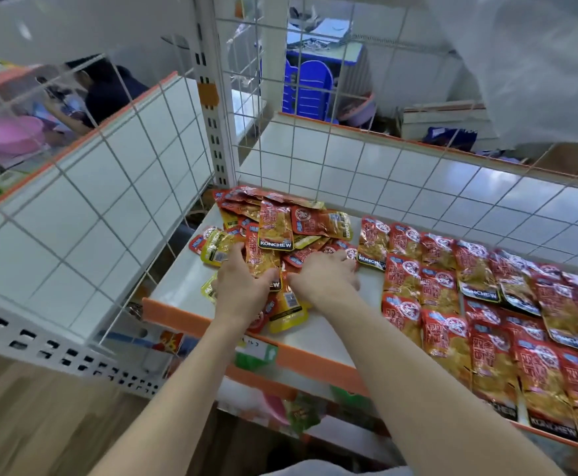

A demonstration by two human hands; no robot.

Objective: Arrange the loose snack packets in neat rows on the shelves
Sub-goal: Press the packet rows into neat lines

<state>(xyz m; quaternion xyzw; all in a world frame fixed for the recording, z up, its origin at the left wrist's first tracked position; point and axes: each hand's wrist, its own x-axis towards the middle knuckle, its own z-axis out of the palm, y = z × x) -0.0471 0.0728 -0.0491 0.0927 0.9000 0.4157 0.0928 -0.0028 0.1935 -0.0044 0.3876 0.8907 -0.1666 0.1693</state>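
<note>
While the right half of the white, orange-edged shelf (177,285) already shows tidy rows (486,304) of red-and-gold foil snack packets, a loose heap (280,228) waits at its left end. My left hand (243,286) grips part of it. My right hand (325,276) lies flat on it, fingers straight. White wire mesh (327,156) hems the back edge.

Person, head view: left hand (243,286) and right hand (325,276) on bare forearms; a strip of pale grey-white fabric garment (315,470) at the near edge.
</note>
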